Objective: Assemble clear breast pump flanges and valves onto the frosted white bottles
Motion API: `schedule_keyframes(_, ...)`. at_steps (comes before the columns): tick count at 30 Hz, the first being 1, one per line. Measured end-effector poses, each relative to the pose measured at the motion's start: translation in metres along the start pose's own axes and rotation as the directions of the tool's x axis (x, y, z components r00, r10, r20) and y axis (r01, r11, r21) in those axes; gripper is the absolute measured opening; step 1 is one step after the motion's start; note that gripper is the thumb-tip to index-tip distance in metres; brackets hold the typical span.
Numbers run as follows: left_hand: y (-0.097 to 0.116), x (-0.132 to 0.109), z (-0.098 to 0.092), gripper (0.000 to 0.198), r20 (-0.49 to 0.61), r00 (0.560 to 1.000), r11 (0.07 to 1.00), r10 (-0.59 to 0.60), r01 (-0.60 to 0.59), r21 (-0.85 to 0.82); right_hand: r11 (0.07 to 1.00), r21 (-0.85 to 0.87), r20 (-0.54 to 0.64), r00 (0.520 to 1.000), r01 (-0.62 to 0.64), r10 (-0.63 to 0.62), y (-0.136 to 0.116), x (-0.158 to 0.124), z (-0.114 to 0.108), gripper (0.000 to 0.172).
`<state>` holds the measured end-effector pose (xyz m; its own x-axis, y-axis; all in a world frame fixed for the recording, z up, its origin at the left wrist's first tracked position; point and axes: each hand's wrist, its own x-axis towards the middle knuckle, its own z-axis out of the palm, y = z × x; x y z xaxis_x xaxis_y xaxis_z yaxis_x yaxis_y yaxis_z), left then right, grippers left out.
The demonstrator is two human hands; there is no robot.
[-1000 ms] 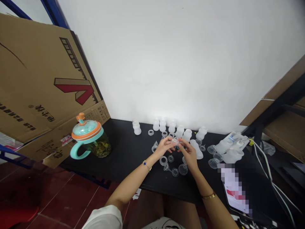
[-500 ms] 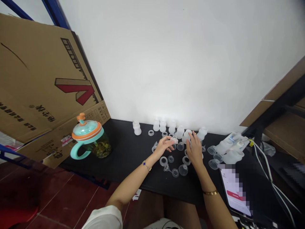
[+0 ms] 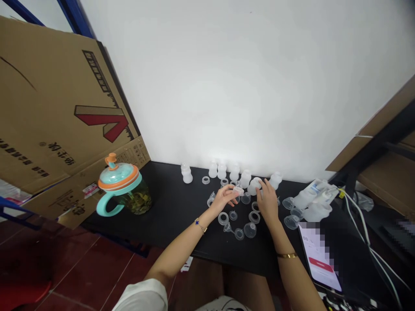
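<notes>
Teat (image 3: 238, 190) pinched in our left hand (image 3: 223, 199); our right fingers (image 3: 265, 186) rest open on a bottle (image 3: 254, 186), loose rings (image 3: 223, 218) short of the fingertips, more bottles (image 3: 221, 171) beyond them.

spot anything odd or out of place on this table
A cardboard carton leans askew over the left end of the black table, its printing upside down, looming right behind the lidded mug. It looks propped rather than properly stored.
</notes>
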<state>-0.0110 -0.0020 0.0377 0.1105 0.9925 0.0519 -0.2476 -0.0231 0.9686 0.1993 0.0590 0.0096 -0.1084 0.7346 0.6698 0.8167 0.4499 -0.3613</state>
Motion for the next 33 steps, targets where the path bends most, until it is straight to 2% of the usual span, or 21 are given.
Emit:
schedule_keyframes(5, 0.000, -0.001, -0.001, 0.058, 0.016, 1.000, 0.999, 0.010, -0.011, 0.037, 0.996, 0.085, -0.028, 1.000, -0.013, 0.015, -0.001, -0.002, -0.003, 0.041)
schedule_keyframes(10, -0.002, -0.001, -0.001, 0.059, 0.056, 0.996, 0.995, 0.071, -0.075, 0.071, 0.995, 0.094, -0.037, 0.999, -0.022, 0.026, -0.004, -0.002, -0.008, 0.039)
schedule_keyframes(15, 0.004, -0.004, 0.000, 0.048, 0.110, 0.981, 0.976, 0.162, -0.176, 0.129, 0.992, 0.129, -0.157, 0.987, -0.008, 0.029, -0.011, -0.003, -0.017, 0.033)
schedule_keyframes(18, 0.008, -0.007, -0.001, 0.045, 0.159, 0.967, 0.957, 0.197, -0.225, 0.182, 0.979, 0.206, -0.231, 0.972, 0.004, 0.045, -0.021, -0.006, -0.026, 0.026)
schedule_keyframes(21, 0.011, -0.010, -0.003, 0.044, 0.202, 0.954, 0.926, 0.224, -0.273, 0.262, 0.930, 0.367, -0.261, 0.960, 0.000, 0.103, -0.035, -0.010, -0.031, 0.022)
schedule_keyframes(23, 0.011, -0.010, -0.004, 0.044, 0.221, 0.946, 0.915, 0.236, -0.293, 0.277, 0.857, 0.513, -0.220, 0.959, -0.041, 0.178, -0.044, -0.013, -0.032, 0.022)
schedule_keyframes(26, 0.010, -0.008, -0.005, 0.045, 0.256, 0.938, 0.919, 0.232, -0.298, 0.259, 0.702, 0.697, -0.072, 0.960, -0.145, 0.270, -0.054, -0.018, -0.031, 0.025)
schedule_keyframes(29, 0.007, -0.008, -0.005, 0.047, 0.327, 0.924, 0.934, 0.198, -0.279, 0.224, 0.628, 0.744, 0.047, 0.955, -0.230, 0.293, -0.057, -0.021, -0.030, 0.031)
schedule_keyframes(33, 0.006, -0.009, -0.002, 0.045, 0.378, 0.905, 0.938, 0.196, -0.285, 0.195, 0.556, 0.778, 0.149, 0.946, -0.292, 0.289, -0.058, -0.021, -0.027, 0.037)
